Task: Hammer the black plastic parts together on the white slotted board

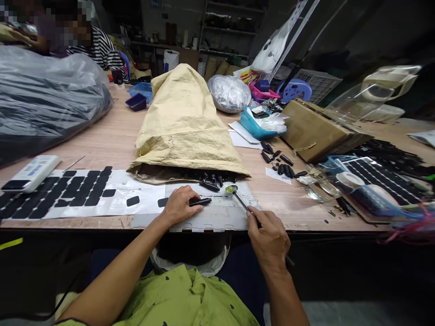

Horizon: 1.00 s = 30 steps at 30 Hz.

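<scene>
My left hand (181, 204) is closed on a black tube-shaped piece (200, 202), holding it low over a pale board (217, 209) at the table's front edge. In my right hand (269, 235) is a small mallet (242, 199) with a metal shaft and a yellow-green, see-through head. Its head is above the board, right of the black piece and apart from it. Just beyond the board, a large tan sack (185, 122) lies with its mouth towards me. Several similar black pieces (212, 181) spill from that mouth.
Left of the board lies a white sheet of black stickers (81, 190) with a white device (32, 173) on it. A big grey plastic bag (47, 99) fills the far left. On the right are loose black pieces (287, 170), a cardboard box (319, 129) and tape rolls (350, 180). A person in stripes (102, 47) sits opposite.
</scene>
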Tool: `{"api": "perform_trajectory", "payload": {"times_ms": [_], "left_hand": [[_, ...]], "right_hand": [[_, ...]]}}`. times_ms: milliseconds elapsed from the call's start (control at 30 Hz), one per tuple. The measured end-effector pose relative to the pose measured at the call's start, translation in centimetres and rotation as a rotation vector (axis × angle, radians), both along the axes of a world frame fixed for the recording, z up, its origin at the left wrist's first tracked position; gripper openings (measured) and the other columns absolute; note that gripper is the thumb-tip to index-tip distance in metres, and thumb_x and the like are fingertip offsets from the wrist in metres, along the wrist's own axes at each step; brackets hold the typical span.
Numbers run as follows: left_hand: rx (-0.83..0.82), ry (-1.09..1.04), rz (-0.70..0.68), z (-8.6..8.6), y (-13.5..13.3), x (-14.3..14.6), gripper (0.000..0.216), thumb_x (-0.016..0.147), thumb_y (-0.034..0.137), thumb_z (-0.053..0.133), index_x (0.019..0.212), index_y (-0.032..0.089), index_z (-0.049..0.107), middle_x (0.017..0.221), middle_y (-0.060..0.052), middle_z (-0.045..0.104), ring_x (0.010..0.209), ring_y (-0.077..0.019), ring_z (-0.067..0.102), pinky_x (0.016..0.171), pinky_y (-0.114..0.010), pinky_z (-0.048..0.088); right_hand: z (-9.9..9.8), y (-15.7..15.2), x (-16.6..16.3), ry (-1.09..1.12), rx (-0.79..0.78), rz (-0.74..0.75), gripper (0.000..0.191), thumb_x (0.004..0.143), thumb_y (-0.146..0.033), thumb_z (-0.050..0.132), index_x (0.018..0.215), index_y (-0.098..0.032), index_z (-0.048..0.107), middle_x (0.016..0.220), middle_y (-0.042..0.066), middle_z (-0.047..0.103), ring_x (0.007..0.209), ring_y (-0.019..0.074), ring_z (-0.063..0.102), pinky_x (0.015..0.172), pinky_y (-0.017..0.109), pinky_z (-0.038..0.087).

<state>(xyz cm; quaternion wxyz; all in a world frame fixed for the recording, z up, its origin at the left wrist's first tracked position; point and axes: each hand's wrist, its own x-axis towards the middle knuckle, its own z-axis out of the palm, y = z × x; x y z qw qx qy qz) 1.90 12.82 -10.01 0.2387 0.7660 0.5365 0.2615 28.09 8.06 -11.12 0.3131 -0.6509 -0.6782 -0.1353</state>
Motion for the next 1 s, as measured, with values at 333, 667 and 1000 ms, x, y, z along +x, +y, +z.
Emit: {"api": "perform_trajectory", "payload": {"times_ms": [333,667,1000], "left_hand": [[0.003,0.007,-0.040,0.2,-0.1,-0.1,0.015,0.076,0.026,0.073,0.089,0.021,0.073,0.083,-0.002,0.060,0.083,-0.0194,0.054,0.076,-0.032,0.043],[-0.076,0.072,-0.372,1.6,-6.0,-1.4,0.017,0.072,0.032,0.080,0.088,0.030,0.075,0.133,-0.003,0.052,0.124,-0.0309,0.041,0.102,-0.047,0.036],[0.063,0.224,-0.320,0.5,-8.0,-0.7,0.021,0.071,0.028,0.079,0.091,0.025,0.072,0.146,-0.006,0.044,0.133,-0.0370,0.034,0.107,-0.056,0.031]], "right_hand": [[-1.1,1.8,-0.4,0.112,-0.076,-0.122,0.023,0.085,-0.027,0.056,0.094,-0.019,0.076,0.087,0.008,0.065,0.080,0.0212,0.053,0.070,0.033,0.039],[-1.5,2.1,-1.1,0.013,-0.044,-0.187,0.023,0.089,-0.026,0.054,0.098,-0.019,0.073,0.091,0.008,0.064,0.081,0.0208,0.050,0.068,0.032,0.034],[-1.8,2.1,-1.0,0.014,-0.038,-0.182,0.023,0.090,-0.027,0.052,0.098,-0.020,0.073,0.092,0.008,0.063,0.080,0.0201,0.048,0.068,0.033,0.032]]}}
